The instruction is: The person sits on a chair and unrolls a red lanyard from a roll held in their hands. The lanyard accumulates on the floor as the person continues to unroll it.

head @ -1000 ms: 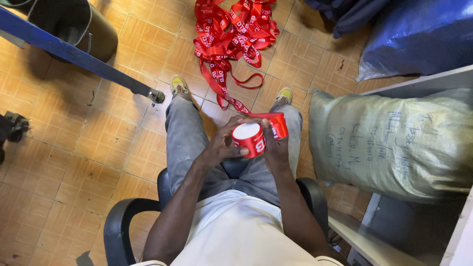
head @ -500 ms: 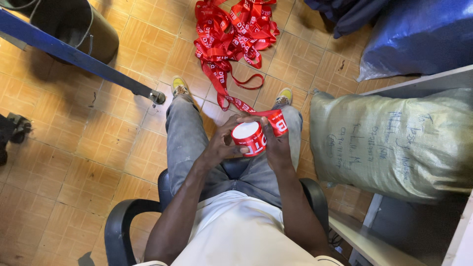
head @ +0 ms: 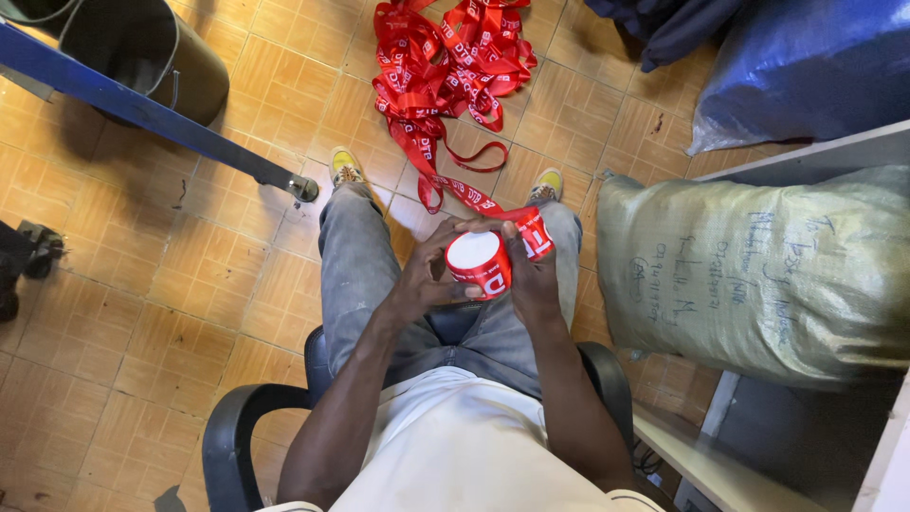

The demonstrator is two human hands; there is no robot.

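I sit in a black chair (head: 237, 427) looking down at my lap. Between both hands I hold a tight roll of red ribbon (head: 479, 264) with white print, its white side facing up. My left hand (head: 427, 275) cups the roll from the left, fingers curled over its top. My right hand (head: 531, 270) grips its right side, where the ribbon's free run passes under my thumb. From the roll the ribbon leads out across the floor to a loose red ribbon pile (head: 445, 66) ahead of my feet.
A blue metal bar (head: 142, 114) slants across the upper left beside a dark bin (head: 142, 57). A stuffed grey-green sack (head: 758, 275) lies on a white shelf at right. A blue plastic bag (head: 806, 66) sits at the upper right. The floor is tan tile.
The roll has turned slightly in my hands and my fingers have shifted around it. The ribbon strand on the floor has moved a little.
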